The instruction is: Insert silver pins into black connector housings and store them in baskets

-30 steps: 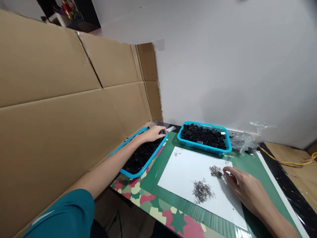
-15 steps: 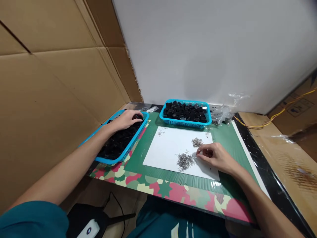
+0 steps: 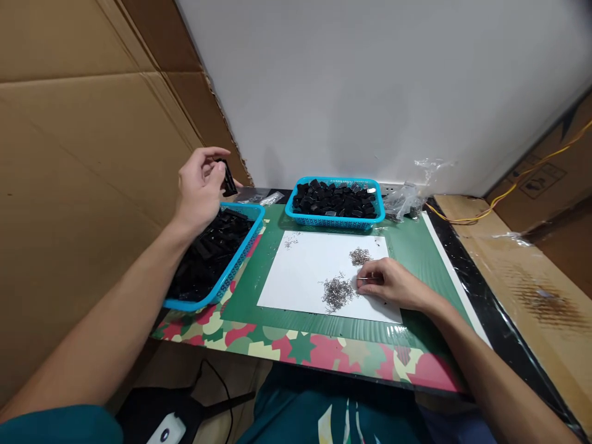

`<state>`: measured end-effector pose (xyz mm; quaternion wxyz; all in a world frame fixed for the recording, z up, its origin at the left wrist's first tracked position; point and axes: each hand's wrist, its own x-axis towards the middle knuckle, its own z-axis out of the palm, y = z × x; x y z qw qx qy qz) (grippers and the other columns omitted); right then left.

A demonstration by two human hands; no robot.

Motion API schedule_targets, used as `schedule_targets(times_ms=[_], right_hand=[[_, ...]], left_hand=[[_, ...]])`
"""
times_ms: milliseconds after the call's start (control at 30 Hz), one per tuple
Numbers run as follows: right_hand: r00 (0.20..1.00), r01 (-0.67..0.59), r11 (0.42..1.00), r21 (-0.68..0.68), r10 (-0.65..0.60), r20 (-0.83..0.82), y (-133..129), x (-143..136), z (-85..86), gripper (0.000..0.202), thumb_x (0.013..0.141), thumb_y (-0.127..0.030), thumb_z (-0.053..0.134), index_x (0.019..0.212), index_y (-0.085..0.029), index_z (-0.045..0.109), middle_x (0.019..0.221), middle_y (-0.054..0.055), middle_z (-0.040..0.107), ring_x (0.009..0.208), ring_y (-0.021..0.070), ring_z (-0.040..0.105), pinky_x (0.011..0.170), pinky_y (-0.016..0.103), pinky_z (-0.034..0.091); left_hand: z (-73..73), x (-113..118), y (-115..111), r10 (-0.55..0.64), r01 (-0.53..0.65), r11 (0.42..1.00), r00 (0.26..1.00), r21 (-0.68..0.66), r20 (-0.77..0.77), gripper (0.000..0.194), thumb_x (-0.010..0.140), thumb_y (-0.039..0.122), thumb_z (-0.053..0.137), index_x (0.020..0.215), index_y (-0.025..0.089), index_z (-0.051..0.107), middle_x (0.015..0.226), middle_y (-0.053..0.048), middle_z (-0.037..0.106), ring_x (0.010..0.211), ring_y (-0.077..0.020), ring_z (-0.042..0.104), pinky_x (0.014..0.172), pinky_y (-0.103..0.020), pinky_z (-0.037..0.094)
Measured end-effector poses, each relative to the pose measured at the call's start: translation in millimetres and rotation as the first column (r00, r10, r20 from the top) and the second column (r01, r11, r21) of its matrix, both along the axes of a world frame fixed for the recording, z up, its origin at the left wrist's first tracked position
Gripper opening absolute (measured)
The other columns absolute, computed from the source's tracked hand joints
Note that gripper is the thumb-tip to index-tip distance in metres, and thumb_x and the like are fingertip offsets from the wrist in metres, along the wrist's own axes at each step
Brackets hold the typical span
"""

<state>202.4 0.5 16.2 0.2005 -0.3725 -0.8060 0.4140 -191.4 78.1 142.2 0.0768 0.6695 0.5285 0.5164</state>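
Left hand (image 3: 201, 182) hangs above the back part of the left basket (image 3: 238, 264), its grip narrow around a black plastic piece (image 3: 228, 179) held between thumb and fingers. From the right hand (image 3: 382, 280), that piece lies well off to the left, farther back and higher up. Its long axis stands steeply, leaning so that the lower end points toward the right; the fingers hide some of it.

On the right, the hand rests at the white sheet (image 3: 296, 277) with thumb and fingertips drawn close together. A thin bright sliver shows there, but it is too small to tell whether a metal bit is pinched. This hand is much the nearer to the large pile (image 3: 337, 293) of metal bits, just to its left, and to the small pile (image 3: 360, 256), just behind the fingers. Both heaps are silvery, wiry and tangled; a sparse scatter (image 3: 291, 240) lies at the sheet's far left corner.

The sheet is smooth and matt on a glossy, rippled green mat (image 3: 420, 253). The left basket, blue with pierced walls, holds long black bars; the back basket (image 3: 333, 220), also blue, holds chunkier black blocks, beside a crumpled clear bag (image 3: 407, 200).
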Motion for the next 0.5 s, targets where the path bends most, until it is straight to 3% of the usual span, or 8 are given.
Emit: schedule_targets(times_ms=[100, 167, 233, 300, 400, 500], right_hand=[[0.997, -0.011, 0.997, -0.075, 0.005, -0.083, 2.6, 3.3, 2.9, 0.017, 0.091, -0.029, 0.07, 0.08, -0.017, 0.075, 0.077, 0.002, 0.065, 0.067, 0.0137, 0.053, 0.061, 0.026, 0.04], [0.991, 0.005, 0.995, -0.103, -0.019, -0.131, 4.0, 5.1, 4.7, 0.02, 0.091, -0.032, 0.071, 0.079, -0.016, 0.074, 0.077, 0.001, 0.063, 0.066, 0.0127, 0.05, 0.06, 0.025, 0.038], [0.983, 0.029, 0.992, -0.124, -0.051, -0.174, 4.3, 5.8, 5.6, 0.022, 0.091, -0.035, 0.072, 0.08, -0.016, 0.071, 0.08, 0.001, 0.063, 0.066, 0.0117, 0.048, 0.06, 0.025, 0.037], [0.976, 0.043, 0.985, -0.168, -0.078, -0.203, 3.4, 4.9, 5.4, 0.024, 0.093, -0.039, 0.071, 0.085, -0.017, 0.067, 0.083, 0.0, 0.063, 0.064, 0.0107, 0.047, 0.057, 0.024, 0.036], [0.972, 0.029, 0.975, -0.218, -0.079, -0.224, 0.9, 1.1, 4.0, 0.025, 0.096, -0.042, 0.067, 0.091, -0.018, 0.064, 0.084, 0.0, 0.064, 0.064, 0.0106, 0.049, 0.055, 0.023, 0.037], [0.956, 0.024, 0.975, -0.222, -0.087, -0.279, -0.5, -4.2, 3.6, 0.022, 0.097, -0.039, 0.067, 0.092, -0.018, 0.064, 0.088, 0.002, 0.067, 0.076, 0.0136, 0.058, 0.06, 0.022, 0.044]], left_hand=[[-1.0, 51.5, -19.8, -0.139, 0.145, 0.988, 0.985, -0.047, 0.104, 0.05, 0.093, 0.063, 0.063, 0.127, 0.026, 0.059, 0.088, -0.001, 0.059, 0.052, -0.0088, 0.055, 0.043, -0.023, 0.045], [-11.7, 88.4, -34.5, -0.23, 0.247, 0.961, 0.964, -0.125, 0.132, 0.043, 0.097, 0.055, 0.063, 0.13, 0.027, 0.056, 0.093, -0.002, 0.062, 0.055, -0.0095, 0.055, 0.041, -0.021, 0.041], [-29.8, 121.3, -46.1, -0.344, 0.383, 0.897, 0.918, -0.218, 0.199, 0.031, 0.1, 0.047, 0.06, 0.121, 0.025, 0.057, 0.093, -0.003, 0.063, 0.056, -0.0094, 0.053, 0.044, -0.021, 0.041], [-52.2, 146.2, -52.8, -0.47, 0.545, 0.782, 0.835, -0.304, 0.288, 0.024, 0.104, 0.043, 0.051, 0.118, 0.023, 0.055, 0.093, -0.003, 0.063, 0.058, -0.0093, 0.051, 0.047, -0.021, 0.041], [-83.3, 164.6, -56.8, -0.568, 0.65, 0.66, 0.76, -0.377, 0.316, 0.02, 0.106, 0.039, 0.047, 0.114, 0.022, 0.054, 0.092, -0.002, 0.062, 0.061, -0.0091, 0.045, 0.053, -0.023, 0.039], [-100.7, 164.8, -61.2, -0.561, 0.643, 0.636, 0.765, -0.427, 0.317, 0.023, 0.107, 0.04, 0.044, 0.116, 0.023, 0.056, 0.092, -0.001, 0.058, 0.064, -0.0103, 0.044, 0.056, -0.024, 0.037]])
